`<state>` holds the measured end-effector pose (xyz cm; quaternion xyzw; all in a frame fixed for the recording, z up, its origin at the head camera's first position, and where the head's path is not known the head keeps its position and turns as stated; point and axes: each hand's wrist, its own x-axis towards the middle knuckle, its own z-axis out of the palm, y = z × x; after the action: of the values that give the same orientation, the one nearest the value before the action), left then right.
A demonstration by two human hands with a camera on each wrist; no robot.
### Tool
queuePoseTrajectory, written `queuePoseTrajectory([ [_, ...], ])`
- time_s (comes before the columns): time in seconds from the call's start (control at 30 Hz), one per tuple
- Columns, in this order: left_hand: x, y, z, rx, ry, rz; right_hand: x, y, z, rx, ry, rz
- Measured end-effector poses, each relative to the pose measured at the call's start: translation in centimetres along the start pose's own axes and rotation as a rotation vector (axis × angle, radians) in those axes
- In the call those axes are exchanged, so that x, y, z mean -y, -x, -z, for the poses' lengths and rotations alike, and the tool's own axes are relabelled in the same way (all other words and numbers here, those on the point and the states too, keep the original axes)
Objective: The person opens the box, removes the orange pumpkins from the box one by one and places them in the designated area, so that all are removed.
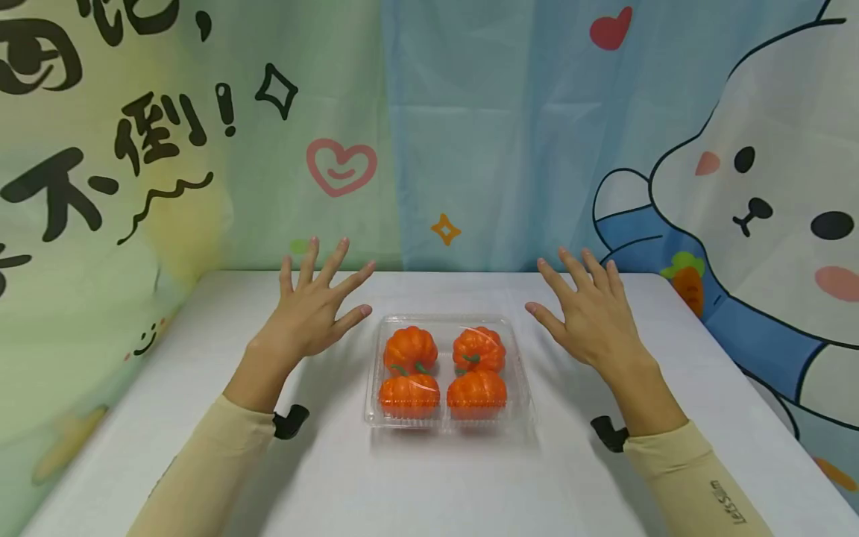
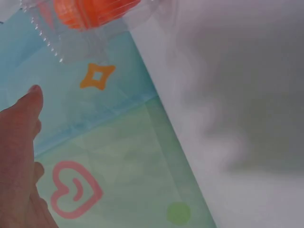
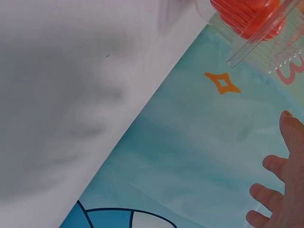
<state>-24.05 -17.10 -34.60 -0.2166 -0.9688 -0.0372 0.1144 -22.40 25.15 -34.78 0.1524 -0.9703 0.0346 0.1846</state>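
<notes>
A clear plastic clamshell box point(image 1: 443, 324) sits on the table with several small orange pumpkins point(image 1: 477, 393) inside, each with a green stem where visible. To its left, my left hand point(image 1: 310, 309) is spread above the table, touching nothing. My right hand point(image 1: 590, 317) hovers on the other side, fingers spread too, apart from the box. The left wrist view shows the thumb side of the left hand point(image 2: 19, 156) and an orange pumpkin point(image 2: 92, 12) in the box's corner. In the right wrist view, the right hand point(image 3: 289, 175) appears below a pumpkin point(image 3: 249, 16).
A white table point(image 1: 443, 492) spreads under the box and hands. Behind it hangs a printed curtain point(image 1: 483, 149) with hearts, lettering and a white cartoon animal. Black wrist mounts point(image 1: 290, 422) stick out beside both sleeves point(image 1: 215, 470).
</notes>
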Motion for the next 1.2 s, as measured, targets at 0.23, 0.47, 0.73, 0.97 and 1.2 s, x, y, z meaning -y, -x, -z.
queuePoseTrajectory([
  [0.23, -0.5, 0.3, -0.2, 0.001, -0.018, -0.015, 0.1, 0.4, -0.1, -0.005, 0.009, 0.001],
  [0.47, -0.7, 0.4, -0.2, -0.004, -0.007, -0.019, 0.0, 0.8, 0.1, -0.001, 0.024, -0.001],
  [0.73, -0.5, 0.7, -0.4, 0.001, -0.005, -0.017, 0.1, 1.3, 0.4, 0.003, 0.029, 0.004],
  [0.97, -0.5, 1.1, -0.5, -0.006, -0.017, -0.020, 0.3, 1.6, 0.5, -0.029, 0.040, 0.029],
  [1.2, -0.4, 1.5, -0.4, -0.015, -0.016, -0.022, 0.6, 1.8, 0.4, -0.034, 0.038, 0.042],
])
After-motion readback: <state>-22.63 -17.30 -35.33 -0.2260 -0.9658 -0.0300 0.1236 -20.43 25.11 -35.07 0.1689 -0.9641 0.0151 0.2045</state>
